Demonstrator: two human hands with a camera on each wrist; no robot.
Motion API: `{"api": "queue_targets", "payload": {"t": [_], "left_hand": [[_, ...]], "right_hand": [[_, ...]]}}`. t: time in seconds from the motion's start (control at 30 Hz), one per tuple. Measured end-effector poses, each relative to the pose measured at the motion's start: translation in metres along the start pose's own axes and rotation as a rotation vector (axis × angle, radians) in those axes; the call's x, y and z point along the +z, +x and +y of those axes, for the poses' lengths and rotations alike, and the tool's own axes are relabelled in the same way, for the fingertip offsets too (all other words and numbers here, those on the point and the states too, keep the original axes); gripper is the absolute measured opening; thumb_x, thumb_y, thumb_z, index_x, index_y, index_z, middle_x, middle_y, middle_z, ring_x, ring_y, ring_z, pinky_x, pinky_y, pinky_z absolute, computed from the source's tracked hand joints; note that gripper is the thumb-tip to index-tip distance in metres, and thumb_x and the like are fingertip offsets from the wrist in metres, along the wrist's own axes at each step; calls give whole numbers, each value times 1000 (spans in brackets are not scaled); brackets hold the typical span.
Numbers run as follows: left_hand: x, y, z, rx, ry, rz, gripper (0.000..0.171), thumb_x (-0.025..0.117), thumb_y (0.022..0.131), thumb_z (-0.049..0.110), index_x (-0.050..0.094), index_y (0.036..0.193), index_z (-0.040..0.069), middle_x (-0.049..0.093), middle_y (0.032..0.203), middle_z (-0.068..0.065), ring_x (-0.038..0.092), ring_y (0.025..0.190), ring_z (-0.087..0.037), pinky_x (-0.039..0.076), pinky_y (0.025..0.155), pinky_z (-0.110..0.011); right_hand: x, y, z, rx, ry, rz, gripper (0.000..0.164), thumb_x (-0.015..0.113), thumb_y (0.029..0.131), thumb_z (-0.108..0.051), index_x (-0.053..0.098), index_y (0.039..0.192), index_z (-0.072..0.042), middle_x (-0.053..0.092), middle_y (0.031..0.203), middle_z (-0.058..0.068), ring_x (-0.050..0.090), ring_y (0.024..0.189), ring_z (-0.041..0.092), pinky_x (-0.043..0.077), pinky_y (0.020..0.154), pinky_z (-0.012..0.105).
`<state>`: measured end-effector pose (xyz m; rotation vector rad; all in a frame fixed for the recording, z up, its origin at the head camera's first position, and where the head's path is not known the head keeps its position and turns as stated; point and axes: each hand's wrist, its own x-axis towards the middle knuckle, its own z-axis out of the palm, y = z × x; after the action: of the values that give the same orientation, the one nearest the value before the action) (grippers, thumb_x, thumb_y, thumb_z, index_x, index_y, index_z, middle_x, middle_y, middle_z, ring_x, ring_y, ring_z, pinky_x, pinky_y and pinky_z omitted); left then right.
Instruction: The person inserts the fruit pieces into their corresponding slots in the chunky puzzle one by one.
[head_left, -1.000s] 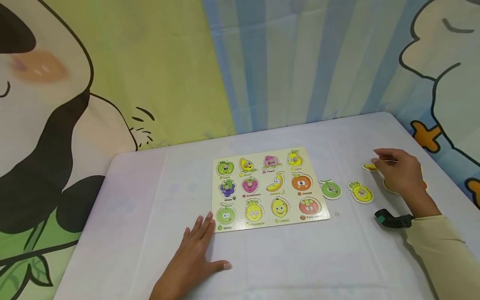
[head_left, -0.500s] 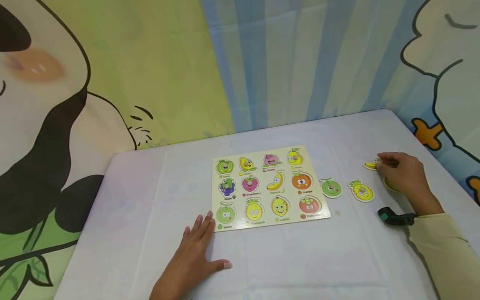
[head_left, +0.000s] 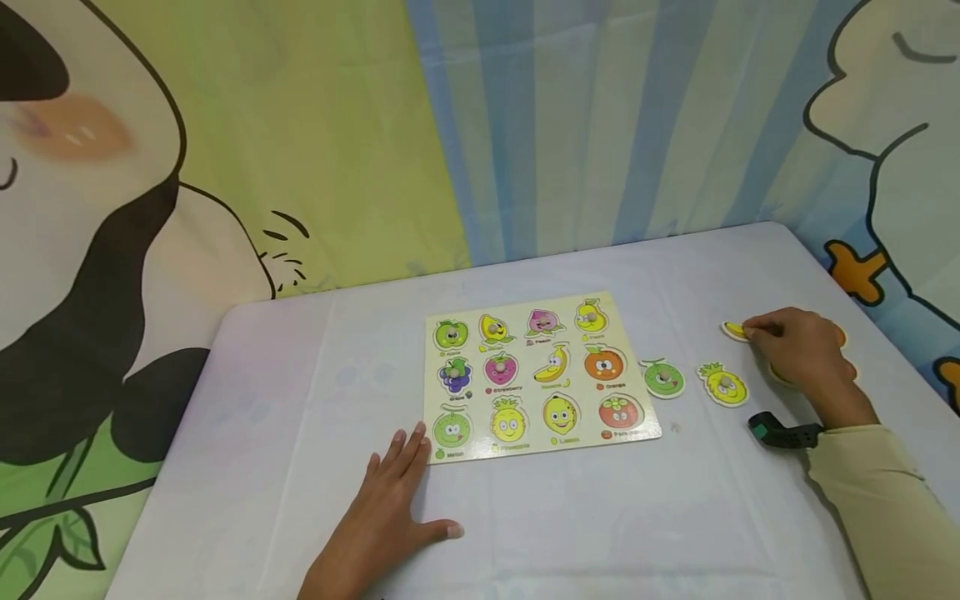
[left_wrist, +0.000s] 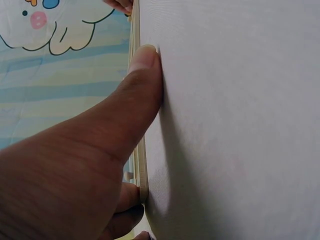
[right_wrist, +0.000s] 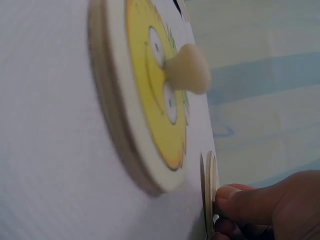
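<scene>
Both the right hand (head_left: 798,348) and the thin, pale-rimmed yellow wooden banana piece (head_left: 733,331) have edged leftward since the earlier frame. Leftmost, the left hand (head_left: 386,493), fingers straight, thumb spread wide, touches the cream rectangular wooden board (head_left: 535,422); next lie the round green melon piece (head_left: 663,380) and the yellow pineapple piece (head_left: 726,390); farther right, the right hand pinches the banana piece, its right end hidden.

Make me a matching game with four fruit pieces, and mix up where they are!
1. banana piece
2. melon piece
3. pineapple piece
4. strawberry piece

A. set in the board
B. between the melon piece and the right hand
C. pinched by the right hand
D. green, lying just beside the board

Pairs: 1-C, 2-D, 3-B, 4-A
</scene>
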<state>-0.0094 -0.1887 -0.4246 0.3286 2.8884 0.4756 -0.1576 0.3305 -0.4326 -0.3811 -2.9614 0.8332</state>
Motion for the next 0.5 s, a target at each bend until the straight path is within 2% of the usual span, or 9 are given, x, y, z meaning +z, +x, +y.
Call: {"api": "queue_targets", "payload": {"t": [0.17,0.5], "left_hand": [[1,0,0,-3,3,-4,120,70,59,76,36,150,4,24,159,-6,14,146,-31,17,113,-59],[0,2,1,-4,13,-6,120,70,59,76,36,150,5,25,159,-6,13,146,-31,17,113,-59]], "right_hand": [[3,-3,-8,-58,37,20,23,56,97,-8,65,111,9,55,116,31,46,107,48,41,88,64],[6,-7,-26,-153,91,76,17,59,95,0,68,107,6,60,111,26,52,101,41,46,85,58]]}}
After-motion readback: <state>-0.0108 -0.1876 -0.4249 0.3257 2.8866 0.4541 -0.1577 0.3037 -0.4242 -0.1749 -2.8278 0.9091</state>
